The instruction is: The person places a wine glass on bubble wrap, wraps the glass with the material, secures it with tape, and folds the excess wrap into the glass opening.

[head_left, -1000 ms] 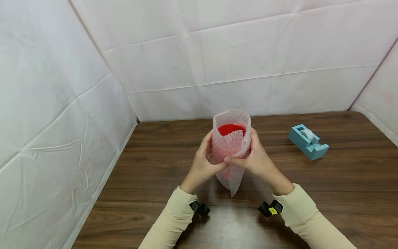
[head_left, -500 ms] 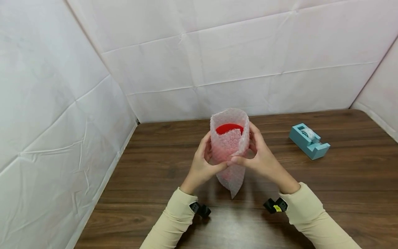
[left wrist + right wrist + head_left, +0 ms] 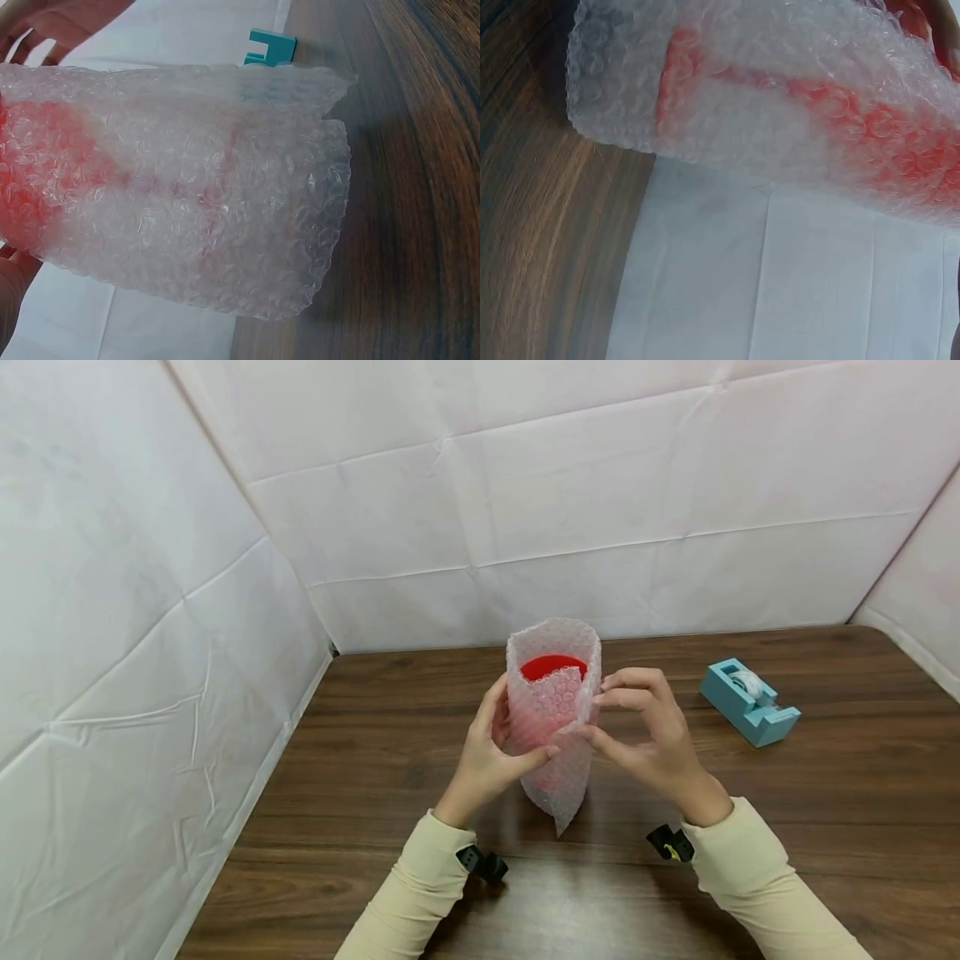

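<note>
A red stemmed goblet (image 3: 551,667) stands inside a tube of clear bubble wrap (image 3: 555,777). Through the wrap, its bowl, thin stem and foot show red in the right wrist view, with the foot (image 3: 676,82) toward the table end. My left hand (image 3: 487,760) grips the wrapped bowl from the left, thumb across the front and fingers partly hidden behind. On the other side my right hand (image 3: 656,739) has its fingers spread and bent, fingertips and thumb tip right at the overlapping edge of the wrap. A pointed corner of the wrap hangs down at the front.
A light blue tape dispenser (image 3: 750,703) with a roll of clear tape stands on the brown wooden table (image 3: 360,777), right of the hands. White sheeting (image 3: 465,510) encloses the back and sides. Each wrist carries a small black camera.
My right hand has loosened from around the wrapped goblet and drawn to the right, its fingers now spread at the wrap's edge. My left hand keeps its grip almost unmoved.
</note>
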A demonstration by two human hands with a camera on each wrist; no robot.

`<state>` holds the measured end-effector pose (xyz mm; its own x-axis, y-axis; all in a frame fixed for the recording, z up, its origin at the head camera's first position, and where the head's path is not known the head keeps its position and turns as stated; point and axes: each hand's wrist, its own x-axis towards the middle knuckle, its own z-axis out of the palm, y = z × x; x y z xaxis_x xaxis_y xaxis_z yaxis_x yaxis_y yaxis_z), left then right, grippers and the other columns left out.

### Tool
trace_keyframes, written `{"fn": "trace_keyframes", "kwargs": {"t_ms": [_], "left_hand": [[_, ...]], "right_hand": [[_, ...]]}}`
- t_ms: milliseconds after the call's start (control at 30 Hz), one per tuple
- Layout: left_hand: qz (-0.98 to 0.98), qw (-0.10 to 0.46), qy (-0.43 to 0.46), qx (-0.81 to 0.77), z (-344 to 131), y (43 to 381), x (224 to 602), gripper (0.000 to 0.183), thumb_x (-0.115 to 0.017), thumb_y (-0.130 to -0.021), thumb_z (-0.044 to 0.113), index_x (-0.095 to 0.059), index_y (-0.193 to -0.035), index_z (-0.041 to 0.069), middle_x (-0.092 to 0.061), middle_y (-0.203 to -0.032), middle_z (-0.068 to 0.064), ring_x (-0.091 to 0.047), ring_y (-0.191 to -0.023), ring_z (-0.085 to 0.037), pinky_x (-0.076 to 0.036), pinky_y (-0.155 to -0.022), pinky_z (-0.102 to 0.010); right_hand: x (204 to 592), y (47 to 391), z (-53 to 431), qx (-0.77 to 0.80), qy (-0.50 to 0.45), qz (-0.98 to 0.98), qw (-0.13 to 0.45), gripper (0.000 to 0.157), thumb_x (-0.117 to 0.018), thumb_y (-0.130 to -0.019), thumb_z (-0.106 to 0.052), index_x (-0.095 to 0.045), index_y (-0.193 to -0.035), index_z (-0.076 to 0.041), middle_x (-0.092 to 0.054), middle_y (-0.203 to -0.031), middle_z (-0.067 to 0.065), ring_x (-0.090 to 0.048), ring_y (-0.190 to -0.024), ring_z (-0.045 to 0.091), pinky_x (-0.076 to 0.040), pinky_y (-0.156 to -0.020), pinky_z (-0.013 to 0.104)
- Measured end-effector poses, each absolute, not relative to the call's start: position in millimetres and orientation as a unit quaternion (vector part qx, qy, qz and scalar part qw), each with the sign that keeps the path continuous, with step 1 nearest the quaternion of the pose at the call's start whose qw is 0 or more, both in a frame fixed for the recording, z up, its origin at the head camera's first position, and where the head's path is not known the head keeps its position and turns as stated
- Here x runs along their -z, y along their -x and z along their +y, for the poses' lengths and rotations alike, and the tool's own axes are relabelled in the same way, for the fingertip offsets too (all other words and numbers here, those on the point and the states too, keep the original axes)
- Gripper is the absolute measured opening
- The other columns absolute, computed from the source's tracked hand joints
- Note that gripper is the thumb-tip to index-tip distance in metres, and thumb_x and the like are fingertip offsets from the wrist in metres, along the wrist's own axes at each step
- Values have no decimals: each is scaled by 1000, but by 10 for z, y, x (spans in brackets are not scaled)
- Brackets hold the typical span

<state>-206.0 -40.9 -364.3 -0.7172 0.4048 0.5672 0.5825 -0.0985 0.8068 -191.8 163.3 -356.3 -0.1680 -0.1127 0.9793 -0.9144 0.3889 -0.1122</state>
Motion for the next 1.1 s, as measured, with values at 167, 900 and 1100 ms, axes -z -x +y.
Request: {"fn": "trace_keyframes", "kwargs": {"t_ms": [167, 900, 1100], "left_hand": [[-662, 79, 374, 645, -390, 2155, 3787, 96, -77, -69, -15, -26, -148, 2, -47, -137, -22, -52, -121, -26, -50, -96, -31], [-661, 98, 408, 622, -406, 2192, 3845, 94, -78, -71, -11, -27, -148, 6, -48, -136, -20, -53, -120, -24, -51, -95, -30], [-662, 99, 424, 610, -409, 2192, 3849, 94, -78, -71, -10, -28, -148, 6, -48, -137, -20, -53, -120, -23, -51, -94, -31]], "right_hand": [[3540, 1931, 1615, -356, -423, -658, 511, 34, -66, -91, -29, -67, -97, 5, -57, -109, 26, -53, -112, 31, -40, -105, 28], [3562, 1933, 1681, -260, -471, -710, 454, 37, -62, -93, -30, -66, -111, 3, -66, -115, 17, -55, -114, 35, -37, -109, 35], [3517, 1907, 1736, -253, -481, -724, 424, 33, -60, -95, -31, -68, -106, -1, -69, -104, 10, -57, -105, 30, -38, -106, 28]]}}
